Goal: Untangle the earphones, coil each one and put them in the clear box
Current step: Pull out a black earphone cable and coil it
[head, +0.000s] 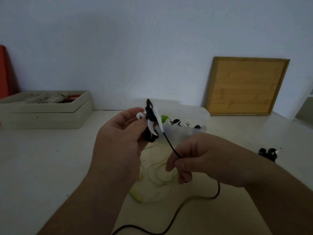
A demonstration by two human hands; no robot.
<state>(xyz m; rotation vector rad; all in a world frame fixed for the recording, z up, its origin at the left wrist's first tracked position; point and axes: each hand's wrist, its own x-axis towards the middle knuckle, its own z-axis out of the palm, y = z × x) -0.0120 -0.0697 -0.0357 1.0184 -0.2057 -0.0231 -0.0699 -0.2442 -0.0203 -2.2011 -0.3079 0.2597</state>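
Nearest to us the black cord [217, 192] lies loose on the pale table [42, 158]. It runs from the near edge in a curve up to our right hand [188, 160]. This hand pinches the cord between thumb and forefinger, and the other fingers are curled under it. From the pinch the cord goes tight, up and to the left, to our left hand [118, 138].

Our left hand is raised above the table, with its fingers closed round the black earphone [150, 116]. What we hold is a small bundle: several loops of black cord already wound, with white curved ear pieces standing out from it.

Under both hands a yellow-green earphone [157, 177] lies on the table in loose, uncoiled loops. To the right, well apart from the hands, another black and white earphone [269, 154] rests on the table as a small bunch.

Behind the hands stands the clear box [189, 114], open, and inside it we see a green coil [164, 118] and some black and white pieces, partly hidden.

Far left is a beige tray [45, 114] with compartments, and behind it a red object [4, 73]. Far right a wooden board [245, 85] leans on the wall [135, 39].
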